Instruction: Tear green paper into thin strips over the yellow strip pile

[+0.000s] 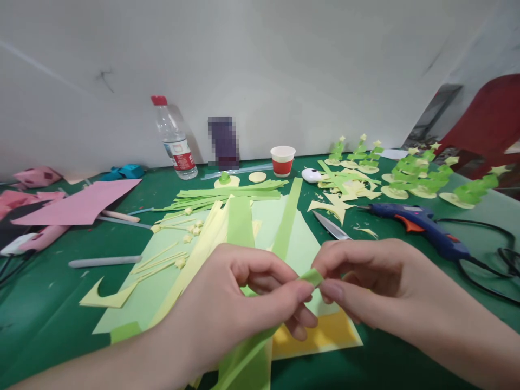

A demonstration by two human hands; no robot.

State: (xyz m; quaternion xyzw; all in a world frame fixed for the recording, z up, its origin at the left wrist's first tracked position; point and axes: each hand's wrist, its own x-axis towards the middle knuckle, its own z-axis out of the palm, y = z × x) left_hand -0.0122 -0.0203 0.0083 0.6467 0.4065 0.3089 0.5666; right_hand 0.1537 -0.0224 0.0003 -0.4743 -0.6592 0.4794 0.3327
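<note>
Between my two hands is the end of a green paper strip [312,277]. My left hand [247,295] pinches it between thumb and index finger, the other fingers curled below. From the right, my right hand [377,287] closes thumb and fingertips on the same end. A length of green paper hangs below my left hand toward the near edge. Under the hands lie pale green sheets [303,233], yellow strips [207,233] and a sheet with an orange-yellow area [320,333]. Scissors [331,225] lie just beyond my right hand, their handles hidden behind it.
A blue glue gun [422,219] with a black cord lies at right. Several green paper plants [430,179] with stars stand behind it. Paper scraps [353,187], a paper cup [283,161] and a bottle [174,143] are along the wall. Pink paper [81,205] lies at left.
</note>
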